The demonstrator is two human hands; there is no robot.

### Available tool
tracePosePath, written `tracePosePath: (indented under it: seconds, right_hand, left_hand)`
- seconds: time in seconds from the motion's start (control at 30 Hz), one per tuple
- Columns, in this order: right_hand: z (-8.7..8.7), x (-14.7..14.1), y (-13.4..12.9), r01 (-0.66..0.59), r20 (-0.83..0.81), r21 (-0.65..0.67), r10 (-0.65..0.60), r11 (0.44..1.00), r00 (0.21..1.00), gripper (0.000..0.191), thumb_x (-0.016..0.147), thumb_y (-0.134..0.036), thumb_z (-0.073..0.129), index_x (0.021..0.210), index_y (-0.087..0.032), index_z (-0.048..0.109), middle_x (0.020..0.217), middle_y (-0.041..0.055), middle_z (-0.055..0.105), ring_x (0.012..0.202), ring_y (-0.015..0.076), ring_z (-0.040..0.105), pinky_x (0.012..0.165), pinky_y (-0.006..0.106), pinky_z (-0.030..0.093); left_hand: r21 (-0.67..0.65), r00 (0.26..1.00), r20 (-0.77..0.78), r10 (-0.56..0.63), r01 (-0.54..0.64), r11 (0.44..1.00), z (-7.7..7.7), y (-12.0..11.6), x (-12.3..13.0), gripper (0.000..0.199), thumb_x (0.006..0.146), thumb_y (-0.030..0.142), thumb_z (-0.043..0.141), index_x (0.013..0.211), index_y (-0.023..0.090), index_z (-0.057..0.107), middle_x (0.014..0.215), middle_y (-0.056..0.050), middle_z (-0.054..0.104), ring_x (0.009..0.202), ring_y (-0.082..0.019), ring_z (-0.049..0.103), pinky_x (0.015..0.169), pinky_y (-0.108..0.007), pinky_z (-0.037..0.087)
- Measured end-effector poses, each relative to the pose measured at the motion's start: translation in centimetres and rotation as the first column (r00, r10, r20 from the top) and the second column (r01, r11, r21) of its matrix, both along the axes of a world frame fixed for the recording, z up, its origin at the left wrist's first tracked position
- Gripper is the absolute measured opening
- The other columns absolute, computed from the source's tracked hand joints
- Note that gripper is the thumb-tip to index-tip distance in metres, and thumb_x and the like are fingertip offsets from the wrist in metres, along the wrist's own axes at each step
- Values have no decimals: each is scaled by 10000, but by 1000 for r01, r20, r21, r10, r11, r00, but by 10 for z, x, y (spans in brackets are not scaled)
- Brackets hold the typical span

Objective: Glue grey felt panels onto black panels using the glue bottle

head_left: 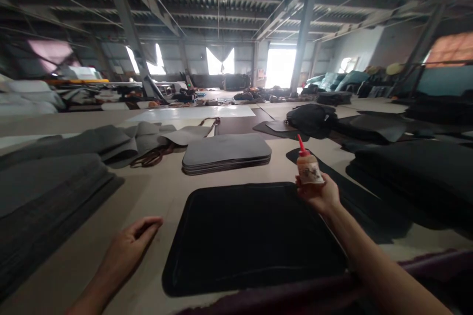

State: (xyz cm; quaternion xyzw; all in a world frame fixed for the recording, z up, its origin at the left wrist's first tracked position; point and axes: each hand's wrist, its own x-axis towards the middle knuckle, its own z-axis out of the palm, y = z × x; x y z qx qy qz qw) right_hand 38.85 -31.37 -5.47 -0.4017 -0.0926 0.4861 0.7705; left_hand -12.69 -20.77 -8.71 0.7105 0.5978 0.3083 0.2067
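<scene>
My right hand [320, 196] is wrapped round a small squeeze bottle [309, 170] with a red pointed nozzle, a stained label and brownish contents. The bottle is held nearly upright, its tip leaning a little left, above the right far corner of a black rounded mat [251, 236]. This mat lies flat before me, with a faint line along its border. To the left of the mat is my left hand [135, 238], its fingers curled in and the thumb near the index finger. Nothing shows in it.
Behind the mat lies a stack of grey rounded panels [227, 150]. Dark grey felt sheets [51, 182] are piled at the left, black sheets [417, 177] at the right. A black bundle [312, 119] sits farther back, and scissors-like brown handles [150, 158] lie by grey scraps.
</scene>
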Motion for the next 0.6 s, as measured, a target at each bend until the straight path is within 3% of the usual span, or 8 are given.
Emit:
tracePosePath:
  seconds: [0.17,0.27,0.4,0.53,0.6]
  right_hand:
    - [3,7,-2,-3,70,-21,4,1000,998,329,981,-397,387,973,-166,621,758,121,687,515,180,571,398,230,380]
    - [10,10,2,-52,125,36,47,998,991,375,986,-495,470,997,-162,642,827,107,689,574,161,589,442,221,439]
    - [17,18,13,-97,248,110,67,989,966,321,817,-432,768,1014,-205,654,905,46,683,710,147,636,627,237,555]
    - [18,27,41,-80,406,123,23,989,914,570,587,-355,922,1053,-200,630,944,35,679,814,195,668,739,331,595]
    - [19,31,63,-19,492,137,-51,990,869,691,547,-348,939,1130,-221,589,1015,23,678,875,209,668,777,357,596]
  left_hand:
    - [-52,1000,-1,11,-11,999,1,-1,0,465,742,621,581,982,265,760,1057,-30,772,1035,-281,703,872,-298,547]
    - [-65,1000,-15,25,-25,998,3,-2,0,472,718,641,572,954,281,765,1036,-21,775,1026,-295,704,863,-320,553]
    - [-71,999,-3,39,-40,997,10,-4,3,428,666,690,568,866,368,766,970,51,777,995,-310,711,890,-387,563]
    - [-94,997,29,72,-69,993,14,-3,6,380,594,752,569,756,461,752,891,118,770,990,-329,716,940,-468,556]
    - [-97,997,21,77,-75,992,12,-1,4,379,584,789,548,723,495,743,881,138,767,993,-336,719,961,-498,549]
